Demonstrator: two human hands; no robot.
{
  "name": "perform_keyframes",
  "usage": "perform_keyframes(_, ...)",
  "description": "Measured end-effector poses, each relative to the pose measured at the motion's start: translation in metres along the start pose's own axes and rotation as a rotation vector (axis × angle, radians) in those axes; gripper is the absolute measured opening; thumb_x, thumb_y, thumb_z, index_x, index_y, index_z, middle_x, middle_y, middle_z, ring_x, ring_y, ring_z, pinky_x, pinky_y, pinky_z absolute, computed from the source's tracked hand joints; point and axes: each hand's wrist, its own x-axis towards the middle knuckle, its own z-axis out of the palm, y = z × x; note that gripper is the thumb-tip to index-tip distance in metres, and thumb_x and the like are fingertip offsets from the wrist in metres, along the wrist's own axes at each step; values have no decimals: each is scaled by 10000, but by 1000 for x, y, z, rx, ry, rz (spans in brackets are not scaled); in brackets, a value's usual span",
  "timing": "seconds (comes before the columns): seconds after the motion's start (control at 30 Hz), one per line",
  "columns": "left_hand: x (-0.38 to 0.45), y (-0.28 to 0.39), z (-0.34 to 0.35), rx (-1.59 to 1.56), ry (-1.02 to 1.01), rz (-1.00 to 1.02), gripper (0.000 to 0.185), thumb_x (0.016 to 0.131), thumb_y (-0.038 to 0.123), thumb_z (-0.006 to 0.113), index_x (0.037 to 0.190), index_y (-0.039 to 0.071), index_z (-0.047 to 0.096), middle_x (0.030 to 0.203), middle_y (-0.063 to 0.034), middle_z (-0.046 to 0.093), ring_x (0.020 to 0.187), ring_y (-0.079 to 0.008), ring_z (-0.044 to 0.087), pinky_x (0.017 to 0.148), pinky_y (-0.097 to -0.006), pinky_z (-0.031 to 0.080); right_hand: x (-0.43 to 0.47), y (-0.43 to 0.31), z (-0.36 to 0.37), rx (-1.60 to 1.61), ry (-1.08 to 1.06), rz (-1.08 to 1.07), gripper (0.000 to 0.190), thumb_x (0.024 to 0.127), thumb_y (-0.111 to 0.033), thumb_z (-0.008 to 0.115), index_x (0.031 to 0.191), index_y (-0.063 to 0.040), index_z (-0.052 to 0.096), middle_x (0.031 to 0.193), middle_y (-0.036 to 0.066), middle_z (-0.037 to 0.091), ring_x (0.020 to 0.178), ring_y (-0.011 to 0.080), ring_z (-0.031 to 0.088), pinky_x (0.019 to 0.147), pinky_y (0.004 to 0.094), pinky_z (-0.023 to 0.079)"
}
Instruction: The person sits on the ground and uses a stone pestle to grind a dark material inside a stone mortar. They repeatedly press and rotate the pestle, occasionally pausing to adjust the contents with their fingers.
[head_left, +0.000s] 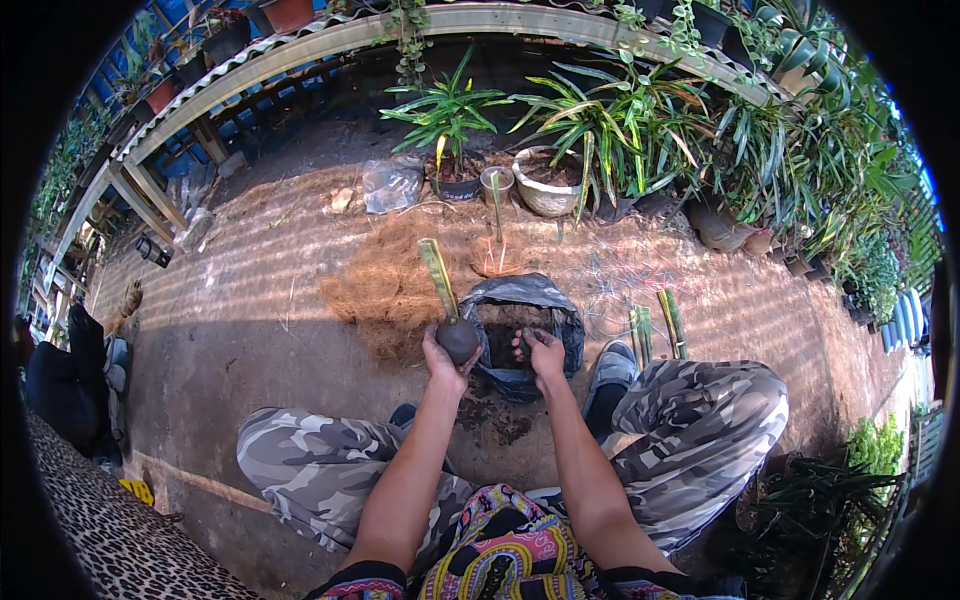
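Note:
My left hand (444, 355) cups a smooth, dark ball of soil (457, 342) from below and the side. Out of its top rises a cut, strap-shaped green leaf with yellow edges (437, 274), tilted a little left. Over the mouth of a black plastic bag (568, 319), my right hand (541, 351) has its fingers curled around what looks like a clump of dark soil (528, 337). Dark loose soil (501, 352) fills the inside of the bag. Both hands are smeared with soil.
A heap of brown coconut fibre (390, 281) lies beyond my left hand. Behind the bag, another leaf cutting (496, 214) stands in a fibre bundle. Cut leaf pieces (673, 324) lie near my right shoe (616, 363). Tangled plastic strings (637, 274) and potted plants (551, 187) are farther off.

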Motion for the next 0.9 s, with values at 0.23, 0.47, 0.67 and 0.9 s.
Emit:
perform_keyframes(0.23, 1, -1, -1, 1, -11, -1, 442, 866, 569, 487, 1067, 188, 583, 958, -49, 648, 849, -213, 648, 696, -388, 576, 2, -4, 1, 397, -151, 83, 222, 990, -159, 510, 1018, 30, 624, 917, 137, 689, 728, 188, 667, 653, 274, 563)
perform_keyframes(0.47, 3, -1, -3, 17, -1, 3, 438, 872, 563, 482, 1070, 185, 582, 949, -54, 650, 837, -214, 650, 690, -389, 577, 1, -1, 0, 195, -49, -50, 251, 993, -145, 492, 1085, 57, 608, 954, 168, 690, 768, 223, 684, 697, 311, 584)
perform_keyframes(0.67, 3, -1, -3, 15, 0, 8, 444, 873, 560, 485, 1070, 174, 582, 953, -63, 651, 828, -217, 653, 682, -388, 578, -2, -9, 1, 325, -118, -13, 216, 968, -51, 497, 1130, 63, 585, 1004, 179, 689, 873, 250, 698, 755, 316, 583)
perform_keyframes(0.9, 4, -1, -4, -6, -21, 5, 446, 866, 564, 495, 1078, 180, 581, 963, -60, 652, 849, -222, 651, 706, -398, 574, -7, -12, 5, 188, -105, 5, 233, 945, 9, 500, 1167, 50, 560, 1107, 195, 657, 964, 275, 684, 814, 339, 578)
